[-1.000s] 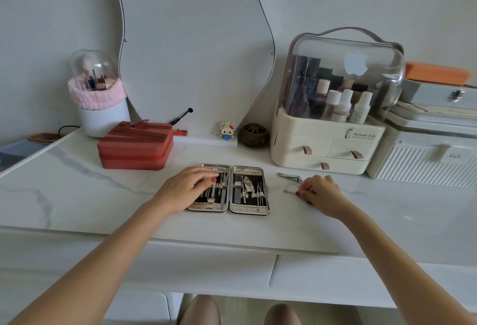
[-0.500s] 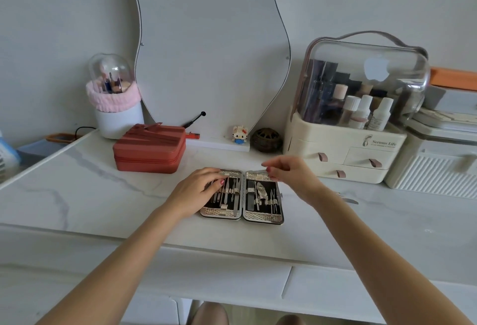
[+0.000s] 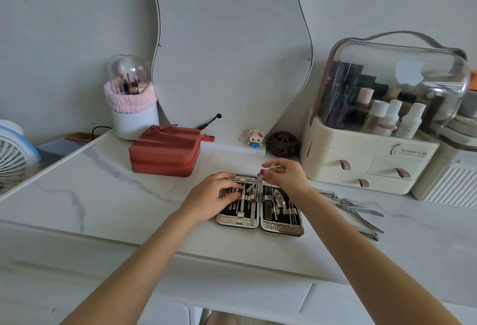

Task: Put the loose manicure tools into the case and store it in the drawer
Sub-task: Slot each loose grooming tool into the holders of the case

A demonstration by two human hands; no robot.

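Tool (image 3: 254,184) now lower over case (image 3: 282,229)

Soft, even daylight is filling the scene, casting only faint shadows on the surface (image 3: 116,195). Wide-angle distortion is bowing the edges, and glare is whitening the clear organizer lid (image 3: 402,72).

The open case (image 3: 260,206) lies at the table's (image 3: 103,195) front middle. Behind it to the left sits a zipped box (image 3: 165,150), with a mirror (image 3: 232,48) behind. Loose tools (image 3: 353,208), perhaps clippers, lie right of the case, before the organizer (image 3: 371,149).
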